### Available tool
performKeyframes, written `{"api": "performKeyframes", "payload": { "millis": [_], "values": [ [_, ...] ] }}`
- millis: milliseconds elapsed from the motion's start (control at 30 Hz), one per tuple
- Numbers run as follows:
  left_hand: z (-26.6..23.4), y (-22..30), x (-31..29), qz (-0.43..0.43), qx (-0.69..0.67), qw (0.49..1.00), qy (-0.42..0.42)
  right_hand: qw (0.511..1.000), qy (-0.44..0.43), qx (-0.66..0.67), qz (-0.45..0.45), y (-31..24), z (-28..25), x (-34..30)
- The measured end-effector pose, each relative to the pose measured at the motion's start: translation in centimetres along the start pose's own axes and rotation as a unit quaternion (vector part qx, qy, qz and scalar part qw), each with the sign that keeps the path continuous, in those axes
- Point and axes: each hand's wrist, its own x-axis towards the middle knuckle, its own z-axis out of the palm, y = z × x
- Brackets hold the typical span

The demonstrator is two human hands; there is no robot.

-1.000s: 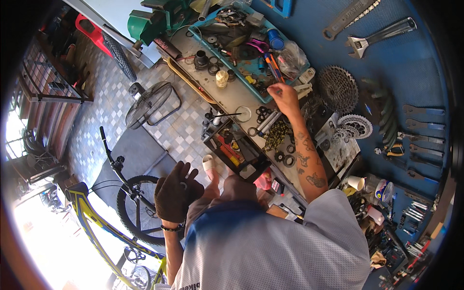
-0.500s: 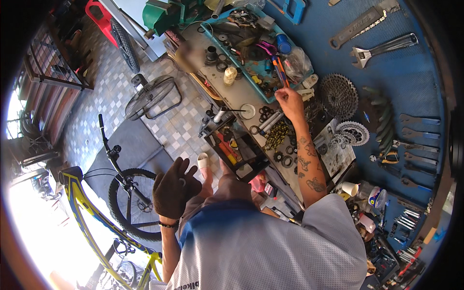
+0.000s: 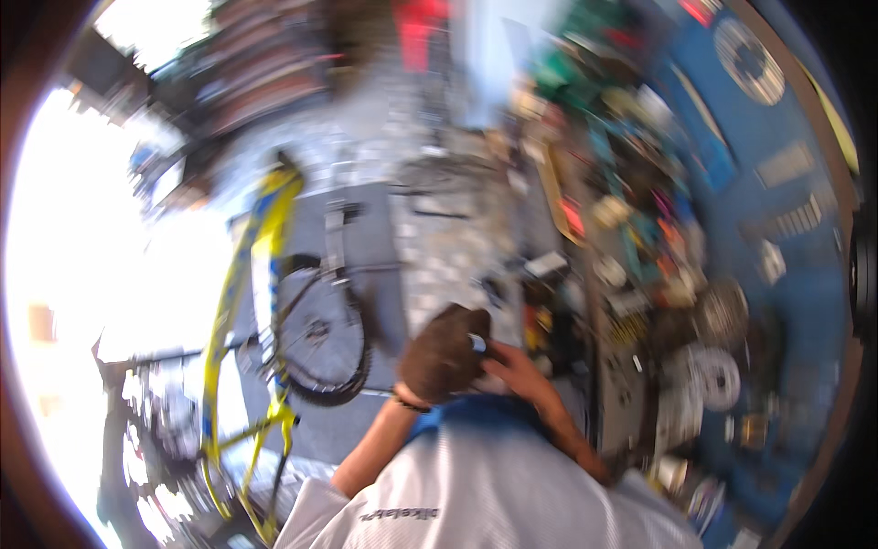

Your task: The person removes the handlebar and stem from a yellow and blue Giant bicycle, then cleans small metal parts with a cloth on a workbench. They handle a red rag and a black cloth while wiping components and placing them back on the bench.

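Observation:
My two hands meet in front of my chest. On my left hand is a dark brown work glove, its fingers curled in. My bare right hand touches the glove's right side, fingers drawn together. Where they meet, a small pale, shiny spot shows on the glove; blur hides what it is. Anything inside the hands is hidden. Left of them stands a yellow and blue bicycle frame, with a black-tyred wheel beside it.
To the right, a cluttered workbench holds parts and a teal tray. Cassette sprockets and a chainring are by the blue tool board. A floor fan is ahead on the tiles. Everything is smeared by motion.
My right hand has come back from the tray on the bench to my left hand. The gloved hand, spread before, is now curled. My view has swung left.

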Motion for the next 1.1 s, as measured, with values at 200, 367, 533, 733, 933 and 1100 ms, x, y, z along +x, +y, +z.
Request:
{"api": "performKeyframes", "payload": {
  "millis": [200, 367, 533, 733, 933, 1100],
  "values": [
    [-0.6, -0.6, -11.2, -0.042, 0.144, 0.977, 0.151, 0.971, -0.040, 0.226, -0.073, 1.1, -1.3, -1.8],
    [4.7, 1.7, -19.0, -0.242, 0.072, 0.911, 0.326, 0.837, -0.217, 0.483, 0.135, -1.4, -1.1, -4.2],
    [5.3, 8.8, -23.2, -0.463, 0.167, 0.861, 0.127, 0.910, -0.279, 0.301, 0.058, -0.2, 7.3, -6.0],
    [4.7, 12.3, -28.3, -0.398, 0.114, 0.897, 0.153, 0.950, -0.307, -0.021, -0.051, -1.4, 14.0, -6.3],
    [8.0, 13.9, -36.6, -0.333, -0.577, 0.562, 0.491, 0.809, -0.405, -0.318, -0.283, -1.2, 18.5, -6.6],
    [4.8, 15.1, -38.2, -0.532, 0.177, 0.798, 0.220, 0.911, -0.405, 0.017, -0.077, 3.5, 25.6, -9.0]
  ]
}}
